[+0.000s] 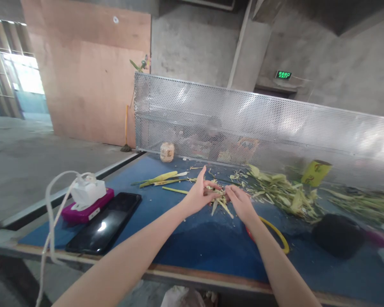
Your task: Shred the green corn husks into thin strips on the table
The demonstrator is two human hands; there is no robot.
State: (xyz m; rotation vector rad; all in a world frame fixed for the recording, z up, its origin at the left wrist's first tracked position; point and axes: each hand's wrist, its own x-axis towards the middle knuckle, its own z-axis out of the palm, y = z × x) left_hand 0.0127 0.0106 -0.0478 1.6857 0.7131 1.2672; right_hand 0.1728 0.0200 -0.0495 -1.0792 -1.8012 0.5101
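Observation:
My left hand (198,194) and my right hand (240,202) meet over the blue table top (192,238), both pinching a small bundle of pale green plant stems and husk strips (218,197). The left thumb sticks up, its fingers curl round the bundle. The right hand's fingers close on the other end. More cut stems (161,178) lie to the left of the hands, and a heap of green leaves and husks (281,192) spreads to the right.
A black phone (106,222) and a magenta box with a white charger and cord (87,198) sit at the left. A yellow-and-red ring-shaped tool (275,232), a dark round object (337,234), a yellow cup (316,172), a small jar (167,152) and a perforated metal screen (262,123) stand around.

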